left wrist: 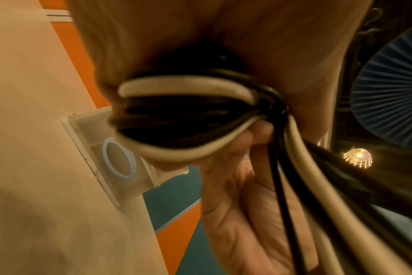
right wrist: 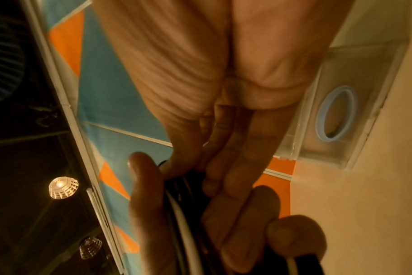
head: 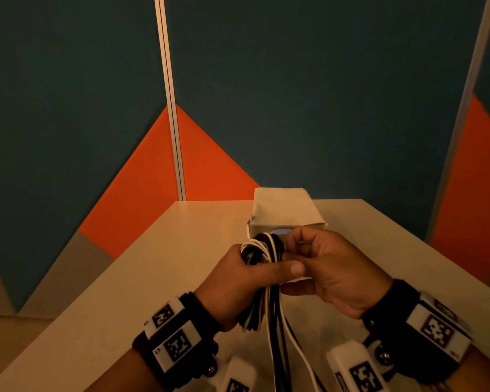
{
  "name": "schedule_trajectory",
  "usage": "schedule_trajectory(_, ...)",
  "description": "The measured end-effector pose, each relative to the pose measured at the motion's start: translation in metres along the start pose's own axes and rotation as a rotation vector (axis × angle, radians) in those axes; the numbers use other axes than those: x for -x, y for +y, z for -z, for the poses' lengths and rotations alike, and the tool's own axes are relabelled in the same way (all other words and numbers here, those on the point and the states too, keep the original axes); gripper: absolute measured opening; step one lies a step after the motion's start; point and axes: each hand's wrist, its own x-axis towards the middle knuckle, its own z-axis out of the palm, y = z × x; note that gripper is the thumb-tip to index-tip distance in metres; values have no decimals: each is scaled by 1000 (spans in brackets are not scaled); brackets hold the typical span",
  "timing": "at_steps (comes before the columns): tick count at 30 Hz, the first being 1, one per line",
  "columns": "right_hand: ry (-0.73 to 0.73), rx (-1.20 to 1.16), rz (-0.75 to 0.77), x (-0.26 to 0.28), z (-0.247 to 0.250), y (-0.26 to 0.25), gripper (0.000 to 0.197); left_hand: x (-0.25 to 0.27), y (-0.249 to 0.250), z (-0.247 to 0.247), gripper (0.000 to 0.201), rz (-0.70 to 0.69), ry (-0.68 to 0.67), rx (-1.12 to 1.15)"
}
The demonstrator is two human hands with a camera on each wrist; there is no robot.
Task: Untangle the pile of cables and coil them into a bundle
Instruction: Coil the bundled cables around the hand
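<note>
head view: the left hand [head: 238, 281] is clenched round a bundle of black and white cables [head: 262, 250], held above the table [head: 153, 264]. the bundle's long axis runs away from the person, its looped end poking out beyond the fingers and loose tails hanging back toward the wrists. the right hand [head: 328, 267], touching the left thumb, seems to pinch a strand at the loops. just past both hands sits a white box [head: 280, 207].

Left hand [head: 246, 281] is clenched with thumb extended; right hand [head: 331, 267] meets it, fingers [right wrist: 226, 141] curled.
</note>
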Motion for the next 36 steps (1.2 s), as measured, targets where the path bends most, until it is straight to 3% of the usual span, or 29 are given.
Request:
schedule_trajectory(4, 27, 111, 14, -2, 5, 4, 20, 0, 4, 3, 32, 2, -37, -90)
schedule_trajectory(7, 19, 143, 13, -1, 8, 4, 34, 0, 3, 6, 24, 21, -29, -153)
schedule_trajectory(8, 7, 132, -3, -1, 7, 4, 45, 0, 3, 6, 17, 25, -20, -179)
schedule_trajectory(11, -63, 29, -108, 1, 7, 4, 106, 2, 3, 9, 2, 12, 11, -239)
schedule_trajectory(13, -139, -69, -172, 5, 8, 0, 115, 2, 2, 9, 10, 1, 41, -224)
schedule_trajectory(16, -208, 71, -260, 10, 7, -7, 91, 0, 4, 9, 19, -29, 118, -159)
schedule_trajectory(19, -309, 194, -310, 15, -10, -4, 54, -4, 5, 11, 5, -36, 216, -89)
schedule_trajectory(21, -362, 188, -256, 17, -21, 0, 35, -4, 5, 11, 20, 1, 254, -30)
schedule_trajectory(23, -363, 114, -263, 19, -25, 0, 35, -3, 9, 7, 5, 27, 273, -7)
schedule_trajectory(28, -375, -120, -448, 24, -23, -3, 31, -5, 9, 10, 34, 53, 371, -42)
schedule_trajectory(30, -365, -168, -501, 26, -25, -6, 22, -8, 7, 16, 36, 55, 437, -58)
schedule_trajectory(32, -322, -72, -485, 26, -27, -10, 9, -9, 4, 22, 26, 63, 489, -76)
schedule_trajectory(36, -265, 21, -485, 26, -26, -13, 12, -9, 2, 24, 8, 84, 476, -27)
